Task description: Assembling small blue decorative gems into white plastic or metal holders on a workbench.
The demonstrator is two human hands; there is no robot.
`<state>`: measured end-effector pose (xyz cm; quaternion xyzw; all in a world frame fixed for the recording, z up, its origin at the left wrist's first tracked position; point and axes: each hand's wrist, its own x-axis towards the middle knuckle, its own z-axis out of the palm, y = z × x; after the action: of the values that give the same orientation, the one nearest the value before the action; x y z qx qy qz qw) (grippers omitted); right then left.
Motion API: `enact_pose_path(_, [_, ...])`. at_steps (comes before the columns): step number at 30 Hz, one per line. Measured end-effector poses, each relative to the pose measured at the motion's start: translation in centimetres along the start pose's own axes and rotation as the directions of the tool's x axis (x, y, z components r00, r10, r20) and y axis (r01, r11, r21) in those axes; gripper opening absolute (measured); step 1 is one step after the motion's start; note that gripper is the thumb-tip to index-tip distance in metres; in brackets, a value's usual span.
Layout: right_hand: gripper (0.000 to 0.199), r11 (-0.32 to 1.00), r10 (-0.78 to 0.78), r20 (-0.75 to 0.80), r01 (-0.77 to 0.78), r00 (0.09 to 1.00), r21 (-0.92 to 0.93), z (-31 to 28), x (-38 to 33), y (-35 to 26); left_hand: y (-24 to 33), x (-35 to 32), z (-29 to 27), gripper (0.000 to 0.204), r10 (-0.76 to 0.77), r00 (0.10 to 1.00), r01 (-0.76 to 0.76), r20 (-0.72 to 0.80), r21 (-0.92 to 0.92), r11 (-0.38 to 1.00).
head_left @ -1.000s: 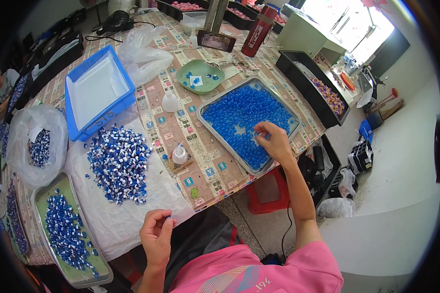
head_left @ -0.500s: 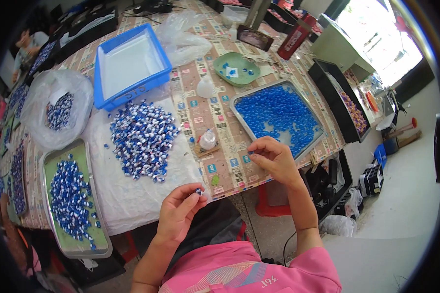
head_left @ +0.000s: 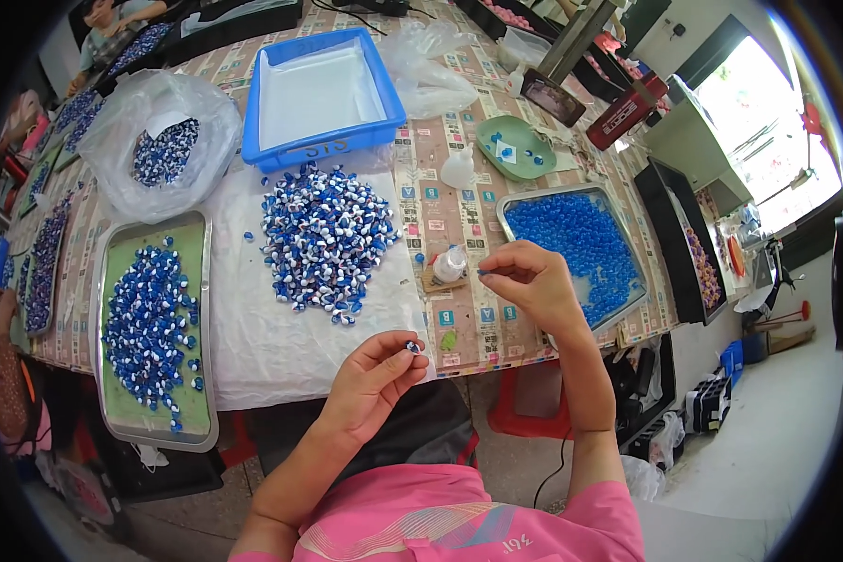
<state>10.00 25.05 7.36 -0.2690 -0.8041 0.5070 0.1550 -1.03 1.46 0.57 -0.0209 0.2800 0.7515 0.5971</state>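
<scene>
Left hand (head_left: 370, 375), palm up over the near counter (head_left: 459, 211) edge, fingers pinching a small blue-and-white bead (head_left: 411, 347). Right hand (head_left: 532, 281), raised beside the small clear plastic bottle (head_left: 451, 264), fingers closed on a tiny blue piece (head_left: 483, 273), near the metal tray of blue beads (head_left: 571, 234).

My left hand (head_left: 373, 373) is raised in front of my chest, palm turned up and toward me, fingers curled, thumb and forefinger pinched together at the tips. Its forearm runs back and down to my body, bare to the elbow. My right hand (head_left: 531, 281) sits higher and further out, knuckles up, wrist bent, thumb and forefinger pinched and pointing left. Its forearm drops nearly straight back to my pink sleeve. The two hands are near each other, not touching.
</scene>
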Motion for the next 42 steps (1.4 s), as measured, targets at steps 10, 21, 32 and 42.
enact_pose_path(10, [0.016, 0.911, -0.204, -0.035, 0.177, 0.978, -0.372, 2.7, 2.5, -1.5, 0.6, -1.1, -0.5, 0.020, 0.022, 1.000, -0.022, -0.008, -0.055, 0.998])
enact_pose_path(21, [0.016, 0.884, -0.302, -0.014, 0.274, 0.953, -0.380, 3.8, 1.5, -2.1, 0.4, -0.7, -0.8, 0.027, 0.031, 0.999, -0.030, 0.015, -0.057, 0.998])
enact_pose_path(32, [0.022, 0.964, -0.257, 0.117, 0.264, 0.959, -0.042, 6.6, -4.5, -1.7, -0.6, 0.7, -1.0, 0.029, 0.014, 0.999, -0.012, 0.036, -0.058, 0.998])
enact_pose_path(42, [0.021, 0.949, -0.297, 0.116, 0.306, 0.948, -0.071, 6.7, -4.8, -0.6, -1.2, 0.7, -1.2, 0.028, 0.013, 0.998, -0.011, 0.058, -0.044, 0.999])
